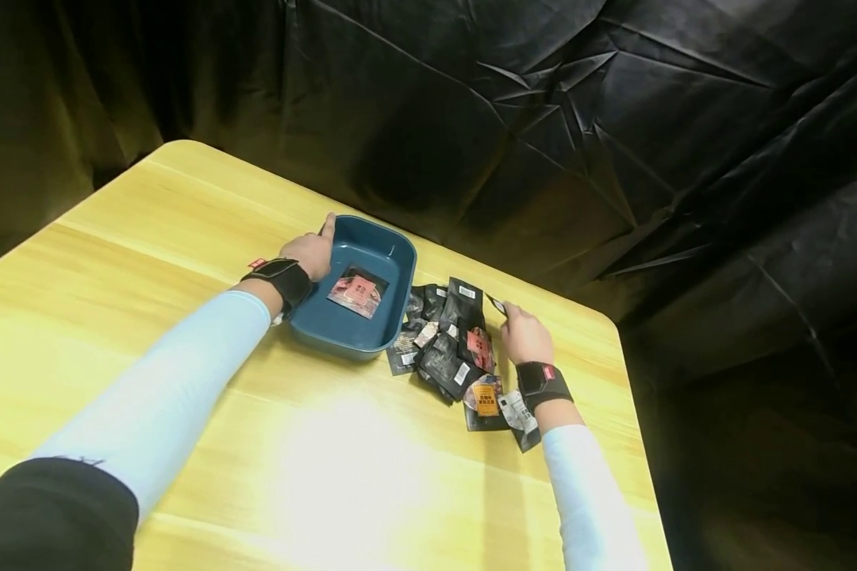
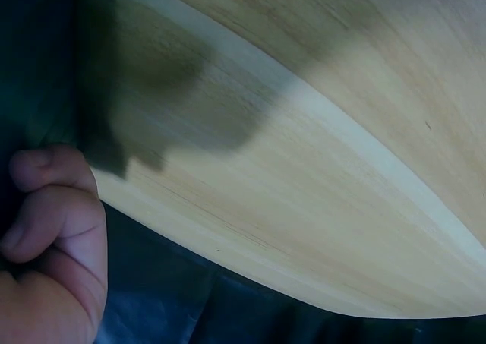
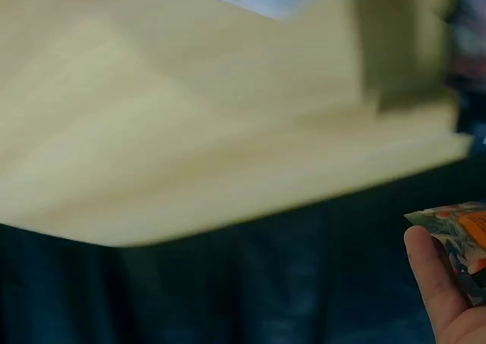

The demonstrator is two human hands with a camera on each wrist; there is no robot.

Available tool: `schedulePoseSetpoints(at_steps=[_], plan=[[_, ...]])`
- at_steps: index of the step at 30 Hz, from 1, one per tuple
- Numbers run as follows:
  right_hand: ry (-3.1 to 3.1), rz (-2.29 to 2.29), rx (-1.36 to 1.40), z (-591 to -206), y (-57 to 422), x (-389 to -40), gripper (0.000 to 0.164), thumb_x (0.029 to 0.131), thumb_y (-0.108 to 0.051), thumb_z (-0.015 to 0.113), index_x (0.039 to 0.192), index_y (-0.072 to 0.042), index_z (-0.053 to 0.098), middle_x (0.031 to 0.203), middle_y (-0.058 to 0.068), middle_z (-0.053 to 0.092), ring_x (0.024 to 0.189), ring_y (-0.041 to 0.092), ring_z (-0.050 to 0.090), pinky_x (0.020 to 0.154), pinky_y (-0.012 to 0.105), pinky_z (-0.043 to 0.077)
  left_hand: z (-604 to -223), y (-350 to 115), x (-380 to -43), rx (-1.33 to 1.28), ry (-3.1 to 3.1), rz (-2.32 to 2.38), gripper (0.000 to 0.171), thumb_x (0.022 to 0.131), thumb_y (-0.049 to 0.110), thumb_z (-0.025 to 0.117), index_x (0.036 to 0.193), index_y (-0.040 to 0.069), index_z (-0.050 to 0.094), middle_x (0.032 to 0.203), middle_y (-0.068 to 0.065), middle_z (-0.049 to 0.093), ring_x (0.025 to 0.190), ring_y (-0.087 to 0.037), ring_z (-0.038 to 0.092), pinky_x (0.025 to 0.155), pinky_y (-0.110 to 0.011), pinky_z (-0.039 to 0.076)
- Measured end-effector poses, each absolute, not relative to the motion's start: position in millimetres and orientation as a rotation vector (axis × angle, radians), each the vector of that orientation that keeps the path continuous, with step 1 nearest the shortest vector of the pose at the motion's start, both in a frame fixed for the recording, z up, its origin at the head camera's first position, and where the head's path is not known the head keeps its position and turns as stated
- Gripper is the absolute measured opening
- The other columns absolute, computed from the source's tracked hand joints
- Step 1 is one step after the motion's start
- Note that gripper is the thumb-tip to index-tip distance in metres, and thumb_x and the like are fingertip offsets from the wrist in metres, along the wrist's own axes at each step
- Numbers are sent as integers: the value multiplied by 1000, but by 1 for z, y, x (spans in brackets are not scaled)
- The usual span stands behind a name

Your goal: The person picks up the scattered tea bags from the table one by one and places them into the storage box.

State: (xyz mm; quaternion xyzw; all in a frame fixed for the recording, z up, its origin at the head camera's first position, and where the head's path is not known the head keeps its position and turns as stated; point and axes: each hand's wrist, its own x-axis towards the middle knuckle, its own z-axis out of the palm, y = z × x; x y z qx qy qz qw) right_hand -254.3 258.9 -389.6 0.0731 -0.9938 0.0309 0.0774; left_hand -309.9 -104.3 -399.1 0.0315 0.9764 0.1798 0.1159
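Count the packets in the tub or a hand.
2 visible: one packet lies in the tub, another packet is in the right hand; any stacked beneath would be hidden.

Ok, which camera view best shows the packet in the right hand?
The right wrist view: the packet shows its colourful printed face, though cropped. The head view catches only a narrow, mostly dark sliver at the right hand; the left wrist view lacks it.

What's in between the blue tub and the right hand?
A pile of small packets lies on the table between the blue tub and the right hand; the head view shows it.
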Motion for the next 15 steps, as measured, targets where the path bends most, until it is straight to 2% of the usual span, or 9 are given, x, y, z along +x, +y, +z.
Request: schedulePoseSetpoints(at_steps=[4, 7, 11, 15], plan=[[-2912, 78, 376, -369, 223, -266, 40, 87, -6, 52, 127, -7, 56, 112, 14, 67, 95, 36, 65, 79, 48, 50, -399, -107, -309, 78, 2865, 525, 84, 89, 5, 47, 149, 5, -12, 107, -31, 60, 80, -33, 59, 66, -43, 49], [-2852, 64, 479, -358, 195, -272, 38, 87, -7, 54, 125, -8, 58, 110, 12, 67, 95, 33, 65, 77, 46, 51, -401, -108, -308, 66, 2866, 525, 84, 89, 6, 48, 149, 5, -12, 107, -30, 61, 82, -34, 60, 69, -45, 50], [-2807, 22, 595, -348, 159, -277, 38, 90, -10, 51, 128, -10, 57, 122, 11, 64, 106, 30, 63, 84, 43, 51, -402, -106, -308, 62, 2874, 534, 82, 90, 6, 47, 149, 4, -9, 109, -31, 60, 88, -36, 62, 74, -48, 50], [-2792, -14, 680, -342, 133, -278, 40, 92, -12, 49, 132, -10, 54, 129, 12, 58, 115, 28, 59, 90, 40, 49, -403, -100, -309, 80, 2892, 538, 80, 90, 5, 46, 149, 4, -7, 106, -30, 62, 88, -36, 62, 73, -48, 50]])
